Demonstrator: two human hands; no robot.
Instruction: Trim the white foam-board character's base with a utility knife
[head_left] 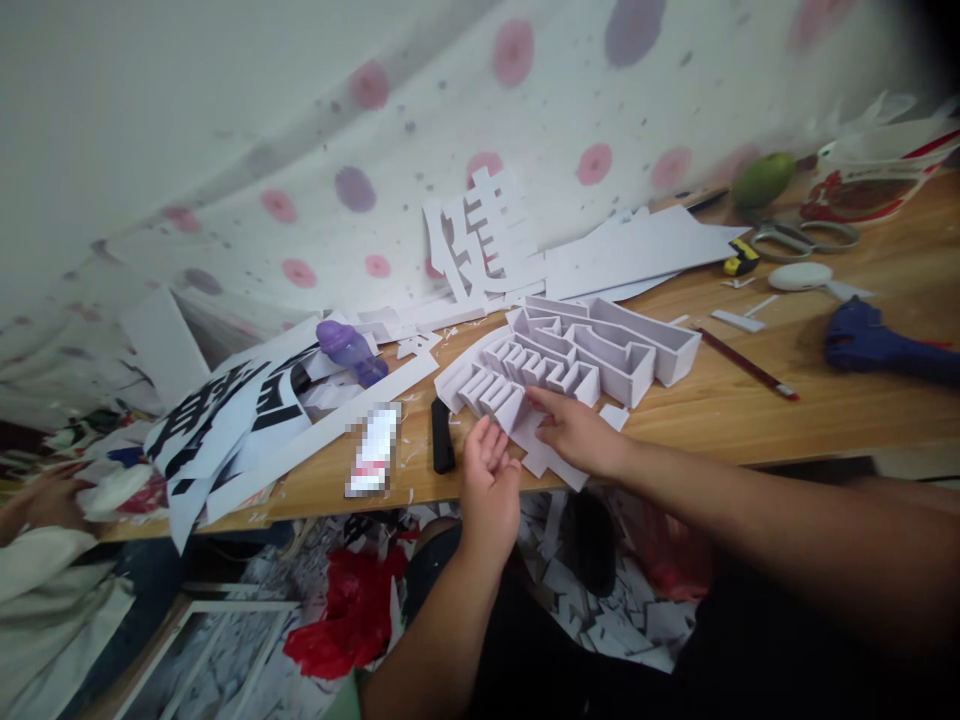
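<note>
A white raised-wall foam-board letter, shaped like a Chinese character, lies on the wooden table. My left hand is at its near left corner, palm turned up and fingers loosely bent, with nothing visible in it. At the near edge, the fingertips of my right hand reach the letter's wall, index finger stretched out and thumb apart from it. Whether they press on it I cannot tell. Flat white scraps lie partly under the letter and my right hand. A black-handled tool rests left of the letter.
Behind, a flat white cut-out character leans on the curtain. A phone, purple bottle and printed sheets lie left. Rightward are a pencil, blue glue gun and scissors. Another person's hand is far left.
</note>
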